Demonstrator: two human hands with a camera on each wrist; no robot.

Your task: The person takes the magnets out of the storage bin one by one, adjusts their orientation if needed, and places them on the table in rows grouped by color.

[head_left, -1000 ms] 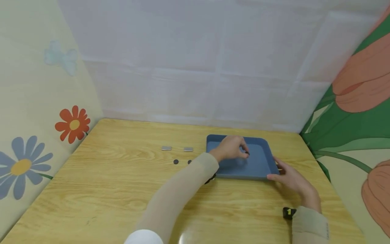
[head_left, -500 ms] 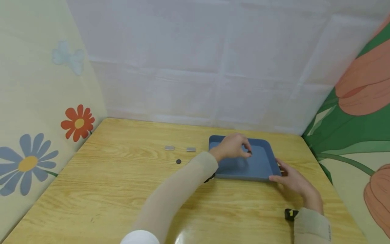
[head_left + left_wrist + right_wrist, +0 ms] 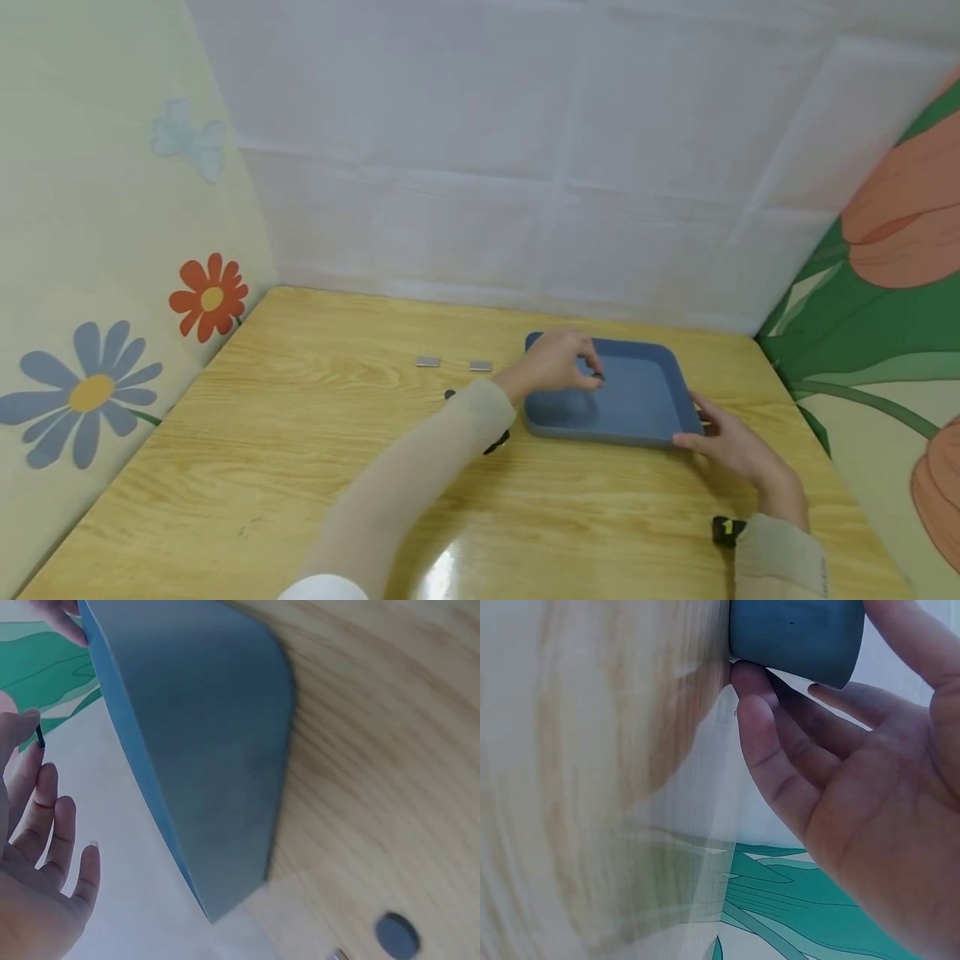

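My left hand is over the left half of a shallow blue tray, pinching a small dark disc between thumb and index finger. In the left wrist view the disc shows edge-on, and the other fingers spread loosely. My right hand holds the tray's near right corner, thumb on the front side and fingers round the right side. The right wrist view shows the fingertips low against the tray wall, close to the tabletop. No other thing shows on the visible tray floor.
Left of the tray lie two small silvery rectangular plates on the wooden table. Nearer me a dark disc is partly hidden by the left sleeve. A white sheet hangs behind; flower-printed panels stand on both sides.
My left hand, with the disc, has shifted a little leftward over the tray. The left sleeve now covers more of the table discs. The right hand keeps its hold; the head view has turned slightly.
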